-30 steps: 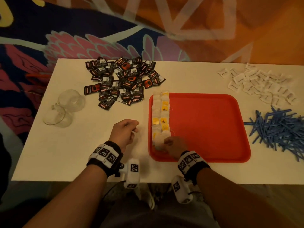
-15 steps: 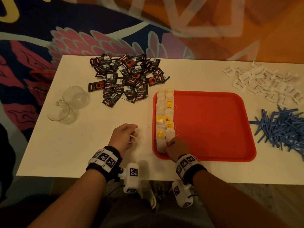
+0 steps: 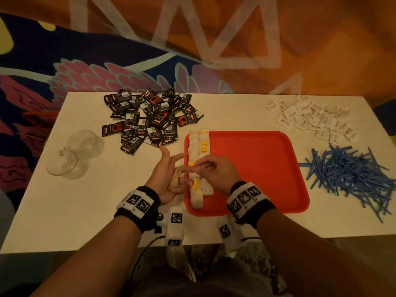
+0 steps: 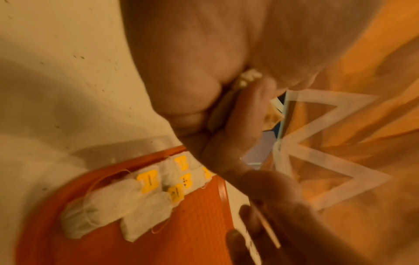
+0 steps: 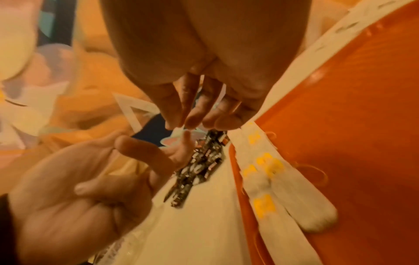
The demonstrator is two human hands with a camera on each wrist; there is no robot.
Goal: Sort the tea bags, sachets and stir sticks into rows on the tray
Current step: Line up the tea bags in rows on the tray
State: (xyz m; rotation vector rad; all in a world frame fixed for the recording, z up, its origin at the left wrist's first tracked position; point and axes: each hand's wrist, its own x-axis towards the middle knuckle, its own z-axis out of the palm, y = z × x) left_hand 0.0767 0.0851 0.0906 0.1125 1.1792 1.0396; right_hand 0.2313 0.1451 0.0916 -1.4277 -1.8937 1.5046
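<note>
A: What lies around the red tray (image 3: pixel 257 168)?

B: On the white tabletop (image 3: pixel 85 200), a heap of dark sachets (image 3: pixel 150 121) sits beyond the tray's far left corner. White sachets (image 3: pixel 310 118) are scattered at the far right, with a pile of blue stir sticks (image 3: pixel 351 174) nearer on that side. Two clear glass cups (image 3: pixel 75 153) lie on their sides at the left.

A: And the tea bags?

B: A double row of tea bags (image 3: pixel 199 168) with yellow tags runs along the tray's left edge. The right hand (image 3: pixel 216 172) hovers over the middle of that row and hides part of it.

A: What are the hands doing?

B: The left hand (image 3: pixel 169 176) is held palm up just left of the tray, fingers spread, with a pale tea bag (image 3: pixel 175 177) lying across the palm under the curled little finger. The right hand's fingers (image 5: pixel 179 111) are drawn together in a pinch over it; whether they actually have the bag or its string, I cannot tell.

A: Anything unclear?

B: Both wrist views are blurred. Print on the sachets is unreadable.

A: The room?

B: Dim, warm light; a patterned orange, navy and pink rug (image 3: pixel 107 61) surrounds the tabletop.
</note>
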